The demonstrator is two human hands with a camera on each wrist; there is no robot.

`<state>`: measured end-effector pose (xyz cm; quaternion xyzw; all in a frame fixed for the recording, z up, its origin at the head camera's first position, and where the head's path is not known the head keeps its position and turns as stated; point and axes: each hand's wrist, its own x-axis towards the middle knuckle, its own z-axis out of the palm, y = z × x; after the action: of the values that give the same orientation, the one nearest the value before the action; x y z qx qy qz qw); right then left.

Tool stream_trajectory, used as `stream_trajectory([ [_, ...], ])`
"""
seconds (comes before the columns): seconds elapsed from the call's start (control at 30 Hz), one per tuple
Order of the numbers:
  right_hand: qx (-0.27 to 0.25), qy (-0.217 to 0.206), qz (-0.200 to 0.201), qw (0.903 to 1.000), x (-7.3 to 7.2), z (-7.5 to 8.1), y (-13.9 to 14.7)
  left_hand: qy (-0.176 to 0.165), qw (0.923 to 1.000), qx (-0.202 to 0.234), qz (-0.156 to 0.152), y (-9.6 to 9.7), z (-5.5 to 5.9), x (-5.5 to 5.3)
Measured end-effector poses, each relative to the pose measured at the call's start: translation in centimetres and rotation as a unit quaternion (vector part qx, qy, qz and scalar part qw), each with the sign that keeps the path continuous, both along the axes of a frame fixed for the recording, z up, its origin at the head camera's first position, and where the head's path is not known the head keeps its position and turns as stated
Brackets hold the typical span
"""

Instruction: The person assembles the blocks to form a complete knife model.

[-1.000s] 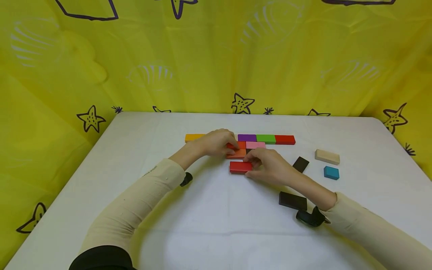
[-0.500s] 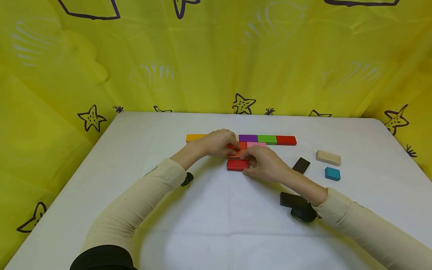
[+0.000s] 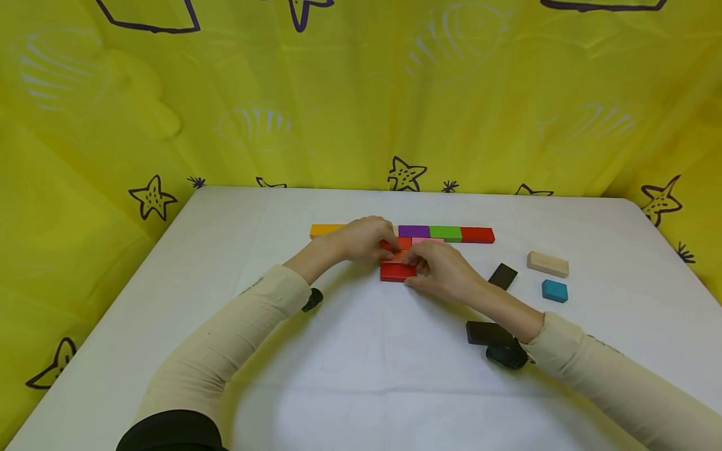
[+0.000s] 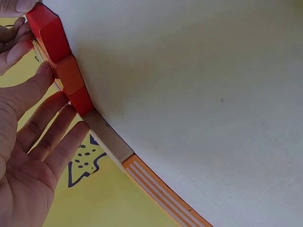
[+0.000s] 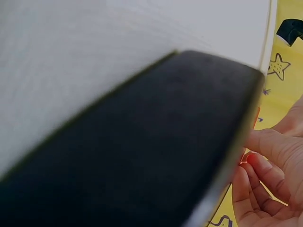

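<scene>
In the head view my right hand (image 3: 445,270) pinches the right end of a red block (image 3: 397,272), which lies right up against the near side of an orange block (image 3: 398,257). Beyond the orange block is a red-orange one (image 3: 405,243). My left hand (image 3: 366,239) rests at the left ends of these blocks, its fingers fairly straight. The left wrist view shows its thumb at the orange block (image 4: 69,74) and fingertips beside the red-orange block (image 4: 81,100). Part of the pink block (image 3: 429,240) is covered by my right hand.
A back row holds yellow-orange (image 3: 327,230), purple (image 3: 414,231), green (image 3: 445,233) and red (image 3: 477,235) blocks. To the right lie a plain wooden block (image 3: 548,264), a blue block (image 3: 555,290) and dark blocks (image 3: 502,276). One dark block (image 3: 486,333) sits under the right wrist.
My right hand has slid the red block away from me and slightly left, closing the gap to the orange block. My left hand has stayed in place.
</scene>
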<state>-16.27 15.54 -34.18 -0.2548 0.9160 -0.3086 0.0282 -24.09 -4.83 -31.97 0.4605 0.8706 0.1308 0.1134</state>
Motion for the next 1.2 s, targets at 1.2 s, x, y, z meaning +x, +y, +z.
stream_trajectory([
  [1.2,-0.009,-0.015,-0.038,0.9991,4.3,2.0,6.9,-0.025,0.9981,-0.032,0.046,0.2,0.1,0.7],
])
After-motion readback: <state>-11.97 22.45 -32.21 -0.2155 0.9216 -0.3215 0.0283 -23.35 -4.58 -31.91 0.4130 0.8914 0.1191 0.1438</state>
